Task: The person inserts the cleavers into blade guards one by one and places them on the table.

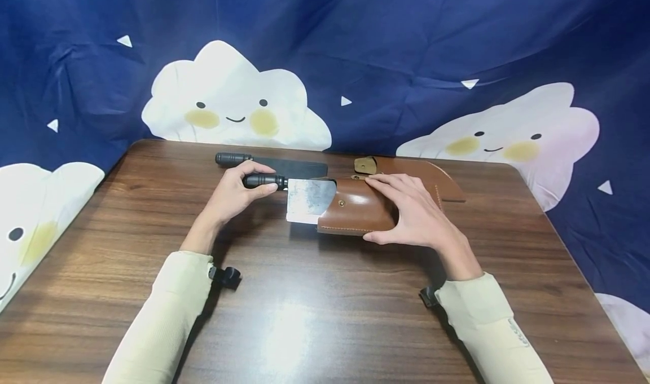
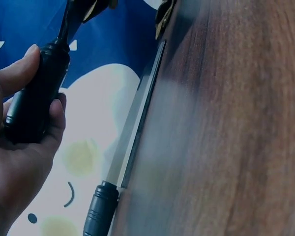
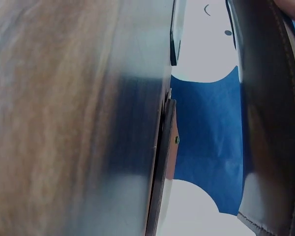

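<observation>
My left hand (image 1: 228, 198) grips the black ridged handle of a cleaver (image 1: 307, 199), thumb and fingers round it; the left wrist view also shows this handle (image 2: 39, 93). The cleaver's silvery blade sits partly inside a brown leather sheath (image 1: 355, 208), so its far part is hidden. With thumb at the lower edge and fingers at the upper edge, my right hand (image 1: 418, 215) holds the sheath. Cleaver and sheath are raised off the table, over their shadow. A brass snap shows on the sheath's side. Up close, the right wrist view catches the sheath's stitched edge (image 3: 275, 123).
Behind lies a second cleaver (image 1: 297, 167) with a black handle, near the wooden table's (image 1: 304, 294) back edge. To its right is another brown sheath (image 1: 426, 175) with a snap strap. A blue cloud-patterned cloth (image 1: 381, 51) hangs behind the table.
</observation>
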Motion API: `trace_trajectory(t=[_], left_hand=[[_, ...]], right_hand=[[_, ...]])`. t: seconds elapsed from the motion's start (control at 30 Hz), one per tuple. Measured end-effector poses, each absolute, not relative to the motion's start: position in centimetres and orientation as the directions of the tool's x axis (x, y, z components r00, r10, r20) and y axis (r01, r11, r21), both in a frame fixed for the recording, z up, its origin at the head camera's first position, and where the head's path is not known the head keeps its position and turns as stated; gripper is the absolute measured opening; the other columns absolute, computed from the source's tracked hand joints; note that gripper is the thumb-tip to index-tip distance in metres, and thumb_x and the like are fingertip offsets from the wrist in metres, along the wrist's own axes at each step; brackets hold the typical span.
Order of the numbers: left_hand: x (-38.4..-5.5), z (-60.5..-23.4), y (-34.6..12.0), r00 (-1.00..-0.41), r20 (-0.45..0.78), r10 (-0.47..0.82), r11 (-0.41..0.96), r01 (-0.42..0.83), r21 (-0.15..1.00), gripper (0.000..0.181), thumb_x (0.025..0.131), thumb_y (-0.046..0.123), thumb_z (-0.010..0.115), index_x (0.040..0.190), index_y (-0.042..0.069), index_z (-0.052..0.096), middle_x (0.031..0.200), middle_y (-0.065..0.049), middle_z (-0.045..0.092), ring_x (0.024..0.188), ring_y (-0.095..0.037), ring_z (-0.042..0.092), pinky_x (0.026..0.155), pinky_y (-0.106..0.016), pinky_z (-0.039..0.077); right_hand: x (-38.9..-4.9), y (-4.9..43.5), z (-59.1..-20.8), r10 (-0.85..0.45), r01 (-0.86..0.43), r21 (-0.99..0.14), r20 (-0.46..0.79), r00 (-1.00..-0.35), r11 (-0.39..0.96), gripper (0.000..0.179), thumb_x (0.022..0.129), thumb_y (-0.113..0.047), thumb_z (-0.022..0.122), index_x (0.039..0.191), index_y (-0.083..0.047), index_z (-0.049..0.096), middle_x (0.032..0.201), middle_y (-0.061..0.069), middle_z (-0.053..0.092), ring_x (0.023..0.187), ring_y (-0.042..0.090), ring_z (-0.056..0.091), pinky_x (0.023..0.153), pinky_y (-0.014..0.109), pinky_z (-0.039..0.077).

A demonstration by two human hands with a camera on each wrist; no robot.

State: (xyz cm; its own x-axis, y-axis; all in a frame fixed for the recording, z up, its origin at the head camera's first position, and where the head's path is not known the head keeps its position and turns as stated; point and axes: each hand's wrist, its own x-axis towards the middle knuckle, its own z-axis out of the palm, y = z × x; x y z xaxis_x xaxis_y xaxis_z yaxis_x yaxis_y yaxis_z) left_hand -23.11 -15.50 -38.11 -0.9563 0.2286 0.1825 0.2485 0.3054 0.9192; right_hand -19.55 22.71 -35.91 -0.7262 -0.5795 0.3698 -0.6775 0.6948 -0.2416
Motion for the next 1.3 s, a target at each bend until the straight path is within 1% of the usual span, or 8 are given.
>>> trace_trajectory(t=[0.23,0.47,0.8,1.1,1.3], left_hand=[[-23.1,-38.0,-15.2,-0.953,0.189,0.236,0.297,0.256,0.920,0.036,0.087,0.019,0.083,0.118,0.004,0.071,0.119,-0.011,0.064,0.099,-0.021,0.060,0.082,-0.023,0.050],[-23.3,-37.9,-14.9,-0.948,0.219,0.232,0.295,0.283,0.912,0.036,0.087,0.017,0.083,0.118,0.003,0.071,0.117,-0.012,0.065,0.102,-0.021,0.058,0.085,-0.025,0.047],[-22.8,-37.7,-14.3,-0.948,0.232,0.219,0.317,0.294,0.902,0.033,0.086,0.016,0.084,0.115,0.005,0.072,0.115,-0.008,0.066,0.105,-0.020,0.058,0.089,-0.030,0.046],[-22.9,-37.7,-13.8,-0.941,0.260,0.218,0.333,0.322,0.886,0.032,0.086,0.016,0.083,0.115,0.005,0.073,0.113,-0.008,0.066,0.106,-0.020,0.058,0.091,-0.032,0.045],[-22.7,-37.6,-13.3,-0.935,0.275,0.225,0.333,0.338,0.880,0.031,0.086,0.014,0.084,0.114,0.005,0.073,0.111,-0.007,0.066,0.104,-0.020,0.058,0.090,-0.034,0.046]], right_hand=[[-19.7,22.4,-36.0,-0.584,-0.685,-0.237,0.380,-0.718,0.689,0.110,0.060,-0.069,0.086,0.149,-0.015,0.052,0.145,0.007,0.054,0.127,0.029,0.047,0.100,0.052,0.031],[-19.9,22.5,-36.1,-0.580,-0.684,-0.233,0.386,-0.717,0.691,0.109,0.060,-0.067,0.087,0.149,-0.014,0.051,0.146,0.010,0.053,0.129,0.031,0.046,0.102,0.054,0.030],[-19.7,21.9,-36.2,-0.575,-0.679,-0.241,0.382,-0.723,0.694,0.110,0.060,-0.068,0.087,0.149,-0.014,0.051,0.147,0.009,0.052,0.131,0.030,0.044,0.103,0.053,0.030],[-19.8,21.4,-36.2,-0.586,-0.695,-0.225,0.401,-0.704,0.683,0.111,0.060,-0.069,0.086,0.149,-0.013,0.051,0.147,0.008,0.052,0.131,0.029,0.044,0.103,0.054,0.030],[-19.6,21.4,-36.3,-0.591,-0.701,-0.218,0.405,-0.698,0.679,0.109,0.061,-0.067,0.086,0.149,-0.011,0.052,0.147,0.008,0.052,0.132,0.030,0.044,0.104,0.054,0.030]])
